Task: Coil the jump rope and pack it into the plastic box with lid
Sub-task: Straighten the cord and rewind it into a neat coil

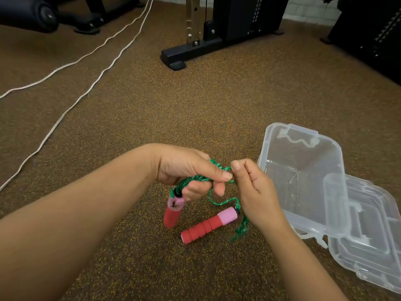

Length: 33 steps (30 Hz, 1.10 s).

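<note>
The jump rope has a green braided cord [217, 199] and two red foam handles with pink ends. My left hand [191, 168] is closed around a bundle of cord loops, and one handle [173, 211] hangs below it. My right hand [251, 190] pinches a strand of the cord beside the left thumb. The other handle [208, 228] lies on the floor between my hands. A clear plastic box [303, 181] stands open and empty to the right, its lid [368, 240] lying beside it at the near right.
Speckled brown rubber floor [195, 109] all around. Two white cables [91, 68] run diagonally at the left. A black gym machine base [195, 51] stands ahead, with more dark equipment at the far right and top left.
</note>
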{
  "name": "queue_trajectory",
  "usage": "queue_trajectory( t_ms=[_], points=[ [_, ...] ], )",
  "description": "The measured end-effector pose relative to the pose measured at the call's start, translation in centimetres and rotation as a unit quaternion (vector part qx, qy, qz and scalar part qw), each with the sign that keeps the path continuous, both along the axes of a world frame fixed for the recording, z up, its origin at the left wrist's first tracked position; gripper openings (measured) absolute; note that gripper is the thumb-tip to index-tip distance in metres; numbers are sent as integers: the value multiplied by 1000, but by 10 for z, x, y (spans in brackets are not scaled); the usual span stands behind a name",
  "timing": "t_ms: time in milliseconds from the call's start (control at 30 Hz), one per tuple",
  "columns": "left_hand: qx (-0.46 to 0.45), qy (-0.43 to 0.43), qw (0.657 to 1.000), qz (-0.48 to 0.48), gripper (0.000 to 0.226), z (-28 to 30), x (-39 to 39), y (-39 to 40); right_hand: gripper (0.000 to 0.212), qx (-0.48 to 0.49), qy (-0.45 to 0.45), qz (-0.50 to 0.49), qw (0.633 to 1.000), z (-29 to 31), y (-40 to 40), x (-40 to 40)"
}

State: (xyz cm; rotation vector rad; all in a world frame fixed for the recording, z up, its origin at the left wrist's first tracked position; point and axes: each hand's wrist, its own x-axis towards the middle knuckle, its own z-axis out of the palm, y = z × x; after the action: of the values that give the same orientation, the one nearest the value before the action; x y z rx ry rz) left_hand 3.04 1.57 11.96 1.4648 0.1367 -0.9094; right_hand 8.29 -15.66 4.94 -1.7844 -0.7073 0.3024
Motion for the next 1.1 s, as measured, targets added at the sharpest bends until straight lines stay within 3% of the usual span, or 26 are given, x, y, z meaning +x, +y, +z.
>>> queue_trajectory(
  t_ms=[133,267,400,533,633,733,833,867,1000,1100],
  points=[
    [-118,-6,983,139,30,-6,-1,1,35,17,31,11,999,-16,2,-13],
    [-208,-16,926,315,26,-4,7,6,32,-46,1,32,998,-28,4,-26],
    [-221,-37,874,432,32,-7,15,10,39,-100,-50,80,991,-30,5,-37],
    [-164,-96,857,480,37,-11,19,11,40,-106,-98,91,985,-21,3,-43],
    [3,-165,889,427,36,-14,19,4,39,-75,-122,66,988,-12,2,-38],
    [201,-214,922,254,33,-16,14,-7,27,-30,-128,38,991,-5,1,-31],
    [381,-244,887,98,40,-14,10,-12,23,-7,-112,26,993,-2,-2,-21],
    [399,-244,880,76,48,-13,9,-12,23,-6,-107,24,994,-3,-4,-19],
    [333,-205,918,67,64,-6,8,-15,29,25,-43,21,999,-5,-5,-18],
    [227,-156,957,92,65,-8,8,-14,31,75,33,31,996,-4,-2,-21]
  ],
)
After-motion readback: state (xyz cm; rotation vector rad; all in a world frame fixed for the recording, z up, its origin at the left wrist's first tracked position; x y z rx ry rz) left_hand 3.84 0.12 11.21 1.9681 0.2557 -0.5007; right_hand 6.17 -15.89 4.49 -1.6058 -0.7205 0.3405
